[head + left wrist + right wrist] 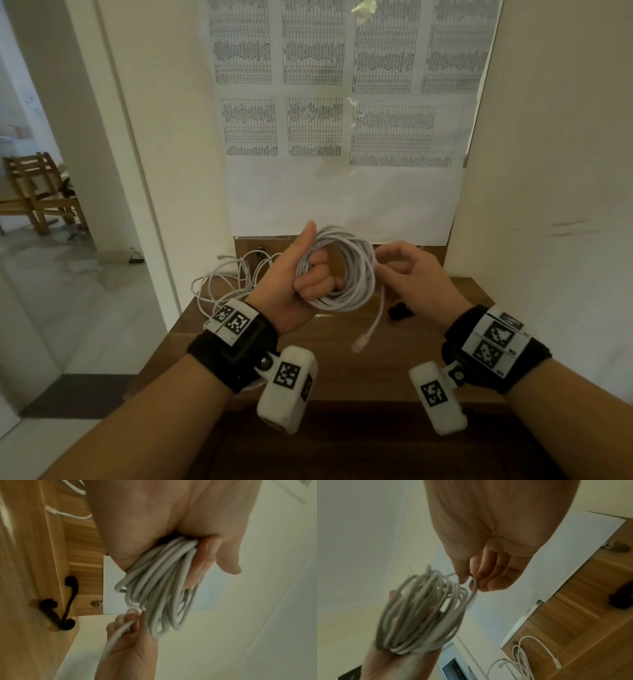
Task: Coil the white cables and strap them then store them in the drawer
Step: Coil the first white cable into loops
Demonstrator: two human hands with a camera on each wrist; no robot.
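A white cable is wound into a coil [346, 270] of several loops, held above the wooden table [342, 359]. My left hand [301, 274] grips the coil's left side, fingers curled through the loops, thumb up. The wrist views show the same coil [159, 582] [419, 614]. My right hand [404, 270] pinches the cable's loose tail [473, 586] at the coil's right edge. The tail hangs down to a plug [361, 342] over the table. A second white cable [233, 281] lies loose and uncoiled on the table's back left. Black straps [399, 311] lie on the table under my right hand.
Walls close in the table on both sides, and papered sheets [342, 120] cover the wall behind it. The black straps [56, 609] show in the left wrist view on the wood. A doorway with a wooden chair [37, 192] opens at far left.
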